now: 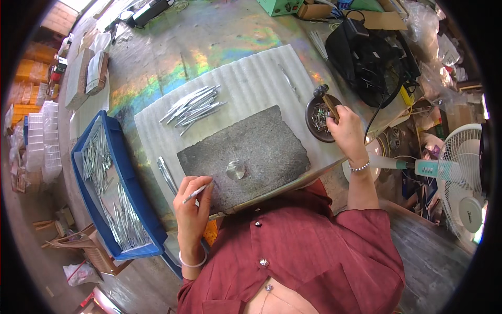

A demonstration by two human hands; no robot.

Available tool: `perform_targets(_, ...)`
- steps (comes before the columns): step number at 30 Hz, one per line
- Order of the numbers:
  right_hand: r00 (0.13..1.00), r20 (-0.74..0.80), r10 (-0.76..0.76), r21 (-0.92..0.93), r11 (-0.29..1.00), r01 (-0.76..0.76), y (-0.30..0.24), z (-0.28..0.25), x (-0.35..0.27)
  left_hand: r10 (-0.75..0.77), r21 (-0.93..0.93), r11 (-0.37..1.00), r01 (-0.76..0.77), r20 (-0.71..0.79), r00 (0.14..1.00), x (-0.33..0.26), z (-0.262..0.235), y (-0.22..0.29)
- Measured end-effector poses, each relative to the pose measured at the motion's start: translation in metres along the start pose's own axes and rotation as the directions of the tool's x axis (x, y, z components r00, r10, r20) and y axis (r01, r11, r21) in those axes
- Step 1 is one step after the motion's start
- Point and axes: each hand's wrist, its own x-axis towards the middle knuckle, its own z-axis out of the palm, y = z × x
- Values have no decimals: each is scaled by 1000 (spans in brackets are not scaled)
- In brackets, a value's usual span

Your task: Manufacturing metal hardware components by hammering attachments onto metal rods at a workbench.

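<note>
Blue tray [83, 172], speckled grey mat [261, 141]

Bare grey slab [261, 141] open between hands, round metal disc [235, 169] on it, strip pile [192, 107] behind, dark bowl [320, 118] at right

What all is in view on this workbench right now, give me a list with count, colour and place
Grey mat: one, dark grey, centre of the bench on white corrugated foam sheet.
Metal disc: one, silver, on the mat's near edge.
Loose metal strips: a pile, silver, on the foam behind the mat.
Blue tray: one, left of the mat, filled with silver strips.
Round bowl: one, dark brown, right of the mat, holding small metal pieces.
Hammer: one, dark head with wooden handle, over the bowl.
Fan: one, white, far right.
Left hand: holds one thin metal strip at the mat's near left corner.
Right hand: grips the hammer handle.
</note>
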Motion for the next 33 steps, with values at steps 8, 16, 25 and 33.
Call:
perform_targets(8, 993, 63, 101, 234, 966, -113, -2, -9, 3, -5, -37, 999, 4, -24, 1000, -3, 1, -6)
perform_targets(16, 891, 415, 184, 810, 371, -454, 16, -11, 5, -129, -151, 982, 117, -75, 989, -10, -1, -9)
perform_targets(25, 897, 405, 177, 748, 500, -437, 22, -12, 6, -140, -171, 978, 121, -101, 985, -11, 2, -12)
perform_targets(33, 1000, -12, 17, 223, 975, -14, -1, 7, 10, -137, -123, 984, 126, -87, 987, -6, 4, -10)
